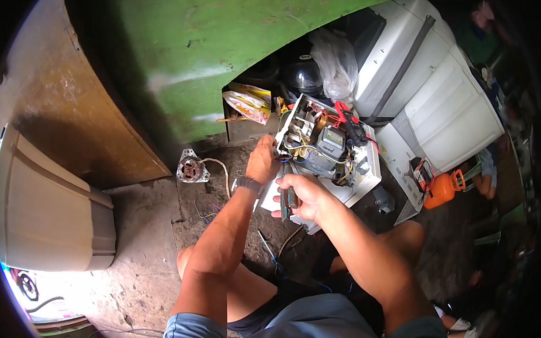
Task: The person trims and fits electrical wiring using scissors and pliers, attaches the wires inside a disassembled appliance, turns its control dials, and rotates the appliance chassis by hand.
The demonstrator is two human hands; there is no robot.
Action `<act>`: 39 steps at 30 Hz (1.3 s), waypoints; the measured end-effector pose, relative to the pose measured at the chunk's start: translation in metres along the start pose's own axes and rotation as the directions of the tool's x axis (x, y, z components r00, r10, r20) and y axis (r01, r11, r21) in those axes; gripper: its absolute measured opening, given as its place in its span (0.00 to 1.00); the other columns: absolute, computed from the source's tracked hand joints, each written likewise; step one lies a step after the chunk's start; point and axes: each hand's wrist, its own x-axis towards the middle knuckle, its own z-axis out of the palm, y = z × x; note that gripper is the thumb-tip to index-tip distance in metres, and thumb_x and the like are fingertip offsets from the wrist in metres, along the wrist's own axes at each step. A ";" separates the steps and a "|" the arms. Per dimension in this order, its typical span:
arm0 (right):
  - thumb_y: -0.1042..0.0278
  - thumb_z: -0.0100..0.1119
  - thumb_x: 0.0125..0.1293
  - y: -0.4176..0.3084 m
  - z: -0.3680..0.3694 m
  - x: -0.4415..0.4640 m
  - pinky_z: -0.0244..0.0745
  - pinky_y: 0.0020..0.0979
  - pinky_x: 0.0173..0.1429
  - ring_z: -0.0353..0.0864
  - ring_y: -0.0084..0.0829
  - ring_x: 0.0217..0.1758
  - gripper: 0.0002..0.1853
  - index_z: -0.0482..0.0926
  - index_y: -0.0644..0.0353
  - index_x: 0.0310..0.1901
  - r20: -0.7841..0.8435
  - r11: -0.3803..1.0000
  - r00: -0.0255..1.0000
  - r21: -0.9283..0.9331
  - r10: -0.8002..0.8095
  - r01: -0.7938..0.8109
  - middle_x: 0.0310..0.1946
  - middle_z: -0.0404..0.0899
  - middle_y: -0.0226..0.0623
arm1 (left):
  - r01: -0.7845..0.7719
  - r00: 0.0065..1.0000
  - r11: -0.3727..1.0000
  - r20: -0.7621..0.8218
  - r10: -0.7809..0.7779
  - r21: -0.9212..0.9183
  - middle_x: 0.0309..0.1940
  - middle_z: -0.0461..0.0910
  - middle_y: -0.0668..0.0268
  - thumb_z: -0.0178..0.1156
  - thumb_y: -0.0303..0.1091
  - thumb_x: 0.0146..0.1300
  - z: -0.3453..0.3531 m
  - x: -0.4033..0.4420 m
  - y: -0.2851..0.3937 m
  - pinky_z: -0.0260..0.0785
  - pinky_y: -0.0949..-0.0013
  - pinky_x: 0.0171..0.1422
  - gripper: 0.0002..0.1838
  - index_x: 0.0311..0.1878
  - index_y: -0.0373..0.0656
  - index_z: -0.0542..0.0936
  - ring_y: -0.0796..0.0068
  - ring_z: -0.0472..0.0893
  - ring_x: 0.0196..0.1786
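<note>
My right hand (303, 194) is closed round the dark handles of a pair of pliers (284, 198), whose jaws point towards an opened white metal housing (366, 173). At the housing's left edge, the fingers of my left hand (262, 161) are bent inward against it near some wires. What they pinch is hidden. Inside the housing sits a grey box-shaped component (331, 144) with a label, among coloured wires. A red and black clamp meter (353, 125) rests across its upper right side.
Left of the housing lies a small motor (191, 169) with a cable. A thin screwdriver-like rod (265, 243) is on the dirty floor before me. White appliance panels (453, 112) and an orange canister (443, 191) stand right. A green wall (177, 47) overhangs behind.
</note>
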 end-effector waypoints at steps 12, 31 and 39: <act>0.71 0.59 0.62 -0.013 -0.004 -0.009 0.80 0.67 0.57 0.74 0.52 0.60 0.21 0.71 0.65 0.56 0.026 0.999 0.999 -0.033 0.042 -0.042 0.54 0.69 0.49 | -0.056 0.998 0.998 -0.039 0.056 0.008 0.50 0.79 0.46 0.68 0.23 0.52 0.002 0.002 -0.002 0.75 0.46 0.54 0.20 0.49 0.41 0.73 0.38 0.81 0.52; 0.72 0.55 0.66 0.016 -0.045 -0.038 0.85 0.55 0.56 0.77 0.41 0.58 0.19 0.75 0.68 0.57 0.153 0.996 0.988 -0.082 0.038 -0.025 0.52 0.73 0.40 | -0.062 0.996 0.998 -0.056 0.063 0.023 0.44 0.81 0.45 0.73 0.34 0.56 0.005 0.002 -0.004 0.74 0.50 0.54 0.21 0.47 0.37 0.74 0.41 0.81 0.50; 0.65 0.59 0.62 0.109 -0.136 -0.013 0.79 0.38 0.58 0.81 0.39 0.53 0.23 0.76 0.65 0.59 0.184 0.293 0.955 -0.949 0.231 0.112 0.52 0.79 0.46 | -0.046 0.996 0.997 -0.070 0.050 0.054 0.43 0.83 0.44 0.76 0.38 0.55 0.009 0.006 -0.007 0.75 0.51 0.52 0.23 0.46 0.36 0.74 0.42 0.83 0.48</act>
